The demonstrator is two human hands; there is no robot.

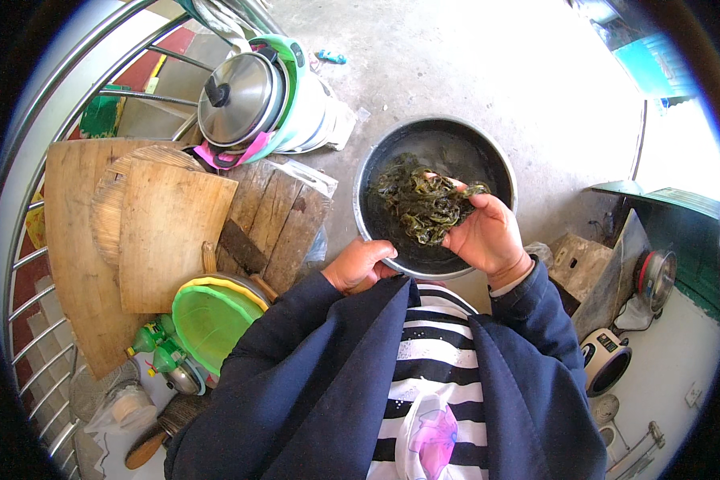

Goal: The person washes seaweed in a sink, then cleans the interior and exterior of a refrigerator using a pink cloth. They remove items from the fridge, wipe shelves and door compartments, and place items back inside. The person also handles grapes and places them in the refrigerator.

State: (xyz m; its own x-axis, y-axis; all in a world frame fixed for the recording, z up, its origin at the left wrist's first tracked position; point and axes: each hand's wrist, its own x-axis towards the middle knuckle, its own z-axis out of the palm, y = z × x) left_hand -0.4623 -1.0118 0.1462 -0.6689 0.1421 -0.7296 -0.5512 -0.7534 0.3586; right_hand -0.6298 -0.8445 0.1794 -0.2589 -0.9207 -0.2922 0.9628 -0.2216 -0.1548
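Basin: a round, dark basin (486, 154) with a pale grey rim lies open in front of the person; what bears it is hidden.
Greens: a dark green, wet-looking clump of leaves (420, 196) is within the basin's circle, around its middle and toward the lower edge; whether its underside touches the bottom I cannot tell.
Right hand: the right hand (488, 236) reaches over the basin's lower right rim, palm turned up and inward, its fingers curled around the clump, partly hidden by leaves.
Left hand: the left hand (362, 264) grips the basin at its lower left rim, thumb over the edge, the other fingers mostly out of sight outside it.
Pot: a lidded metal pot (244, 100) stands to the left, beyond the upper edge of some worn planks (296, 240).
Boards: pale wooden boards (176, 236) overlap one another left of the planks.
Baskets: a green plastic basket (208, 320) sits against a yellow one (258, 298), below the planks' lower edge.
Floor: a bare-looking grey floor (448, 60) stretches past the basin's far rim.
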